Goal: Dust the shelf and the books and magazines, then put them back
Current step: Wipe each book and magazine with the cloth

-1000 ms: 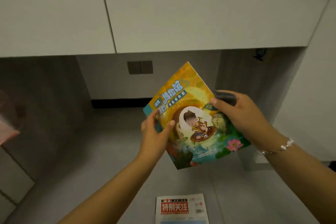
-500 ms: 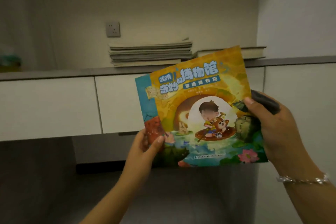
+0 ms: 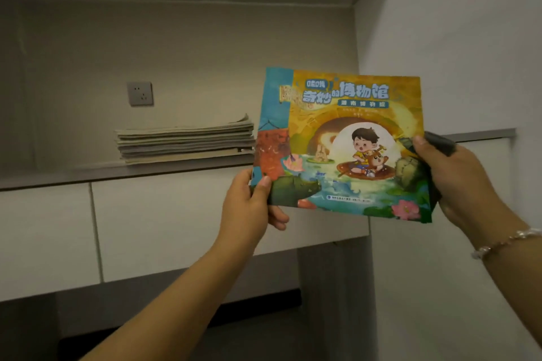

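I hold a colourful children's picture book (image 3: pixel 340 141) upright in front of the shelf (image 3: pixel 88 174), cover facing me. My left hand (image 3: pixel 249 205) pinches its lower left corner, thumb on the cover. My right hand (image 3: pixel 457 182) grips the book's right edge together with a dark cloth (image 3: pixel 440 143) that pokes out above the fingers. On the shelf behind, a stack of magazines (image 3: pixel 184 141) lies flat, just left of the book. The book hides the shelf's right part.
A wall socket (image 3: pixel 140 93) sits above the magazine stack. White cabinet fronts (image 3: pixel 164 223) run below the shelf, with a dark recess underneath. A white wall (image 3: pixel 457 38) closes the alcove on the right.
My view has risen from the floor to the shelf alcove. Both hands have lifted the book up and to the right, level with the shelf. The grips are unchanged.
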